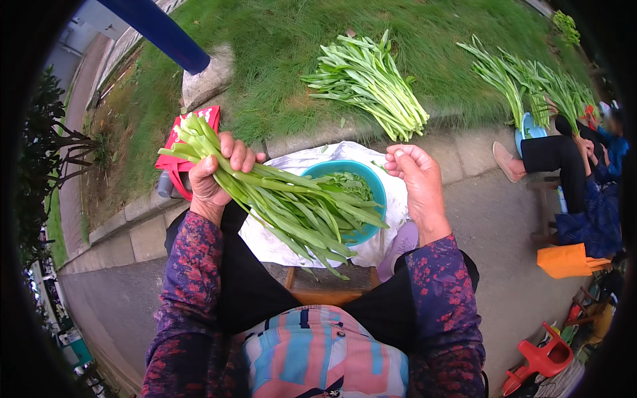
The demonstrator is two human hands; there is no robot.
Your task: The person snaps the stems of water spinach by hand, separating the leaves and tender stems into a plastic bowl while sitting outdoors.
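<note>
Clock directions from the basin center: left hand (215, 174) at 9–10, gripping the leafy bunch (298, 212) near its cut stem ends; leaves slant down across the teal basin (381, 199). Right hand (419, 186) at 3, thumb and fingers pinched; can't tell if anything's between. Chopped greens (352, 184) inside. Second bundle (375, 89) on grass, 12.

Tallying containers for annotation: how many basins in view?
2. The teal basin sits on the white cloth in front of the person; the light-blue basin is at right, near the co-worker's shoe. More could be hidden at the crowded right edge.
</note>
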